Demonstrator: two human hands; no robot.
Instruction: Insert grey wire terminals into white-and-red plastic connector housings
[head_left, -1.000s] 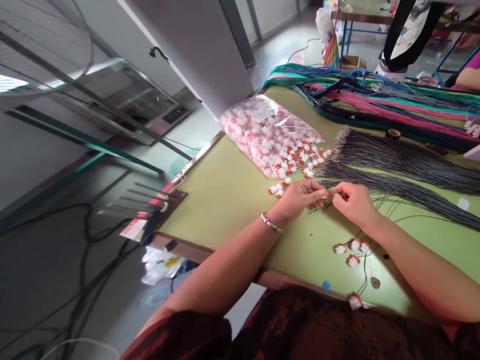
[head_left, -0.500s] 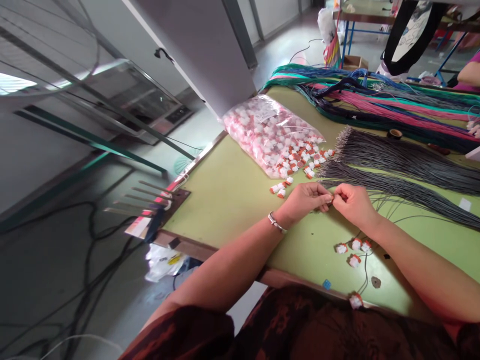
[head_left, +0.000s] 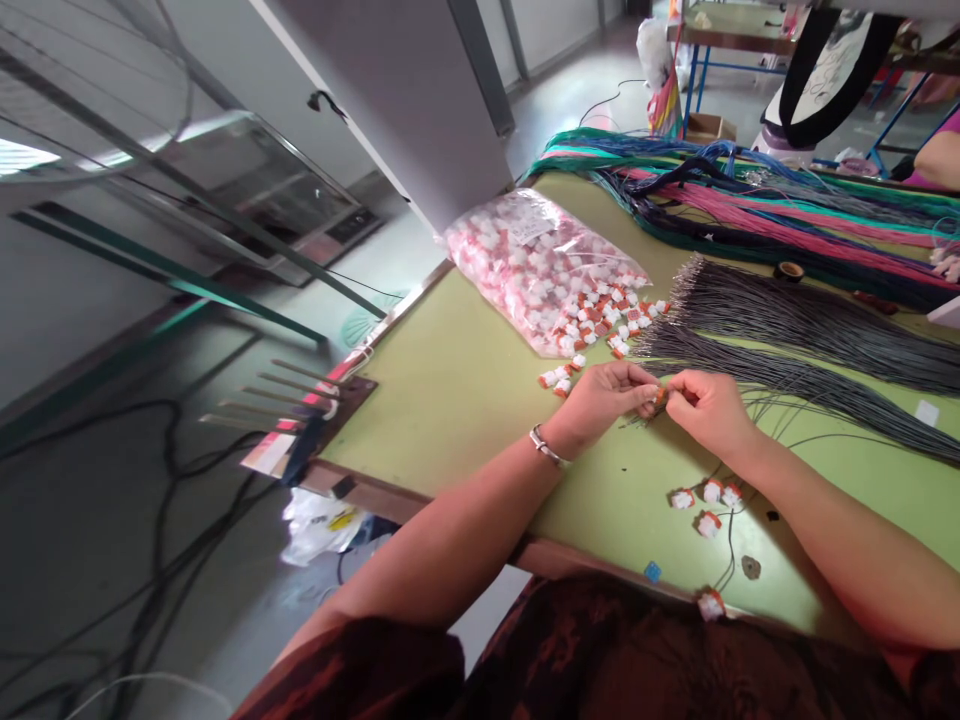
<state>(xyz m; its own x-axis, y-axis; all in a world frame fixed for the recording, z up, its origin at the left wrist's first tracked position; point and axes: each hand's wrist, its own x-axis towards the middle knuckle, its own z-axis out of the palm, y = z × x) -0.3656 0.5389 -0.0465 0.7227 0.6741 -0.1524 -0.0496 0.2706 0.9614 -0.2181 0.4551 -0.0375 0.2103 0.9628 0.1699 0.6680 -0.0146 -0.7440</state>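
Note:
My left hand (head_left: 604,400) is closed in a pinch on a small red-and-white connector (head_left: 659,399) above the green table (head_left: 457,390). My right hand (head_left: 709,408) is closed too, its fingertips meeting the connector and pinching a thin grey wire (head_left: 750,400). Both hands sit just in front of the tips of a grey wire bundle (head_left: 787,330). A clear bag of red-and-white connectors (head_left: 536,265) lies beyond my left hand, with loose connectors (head_left: 607,315) spilled from its open end. Several connectors with wires attached (head_left: 705,500) lie near my right forearm.
Bundles of pink, teal, blue and black wire (head_left: 750,200) run across the far side of the table. A roll of tape (head_left: 789,270) sits among them. A rack with metal pins (head_left: 300,410) hangs off the table's left corner. Another person's arm (head_left: 937,155) shows at the far right.
My hands stay together at the same spot; the fingers have shifted slightly around the connector and wire. The view has drifted a little.

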